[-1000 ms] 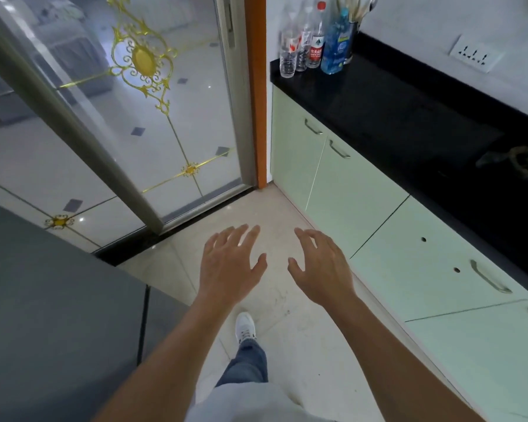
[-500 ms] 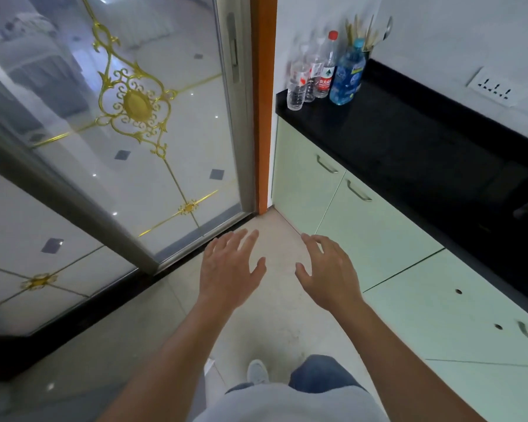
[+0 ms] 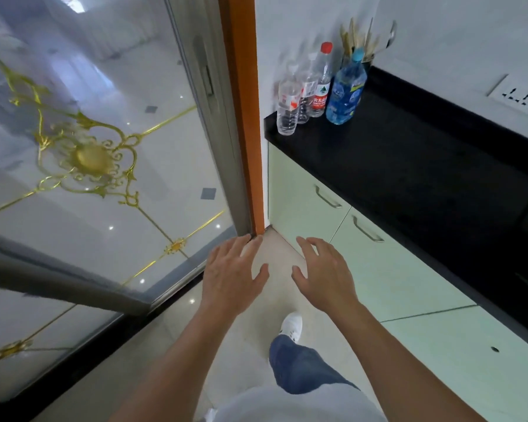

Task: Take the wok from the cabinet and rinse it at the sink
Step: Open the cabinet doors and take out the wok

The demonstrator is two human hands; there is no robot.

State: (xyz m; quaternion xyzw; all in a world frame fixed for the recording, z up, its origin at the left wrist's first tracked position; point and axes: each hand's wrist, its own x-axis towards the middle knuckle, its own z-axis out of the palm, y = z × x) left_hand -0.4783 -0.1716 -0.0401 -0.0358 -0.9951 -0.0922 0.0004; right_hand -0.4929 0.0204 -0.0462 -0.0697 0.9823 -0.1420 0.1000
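Observation:
Pale green cabinet doors (image 3: 375, 263) run under a black countertop (image 3: 409, 166) along the right side, all closed, with metal handles (image 3: 366, 229). No wok and no sink are in view. My left hand (image 3: 230, 275) is held out in front of me over the floor, palm down, fingers spread, holding nothing. My right hand (image 3: 325, 274) hovers beside it, also spread and empty, just in front of the nearest cabinet door without touching it.
A glass sliding door (image 3: 104, 166) with gold ornament fills the left, ending at an orange door frame (image 3: 244, 117). Clear bottles (image 3: 288, 105), a blue bottle (image 3: 346, 91) and a utensil holder stand at the counter's far corner. A wall socket (image 3: 521, 100) is at right. My foot (image 3: 291, 325) is on the floor tiles.
I have stepped forward toward the corner; the door frame, bottles and far cabinet doors are closer. Both hands stay spread and empty in front of me.

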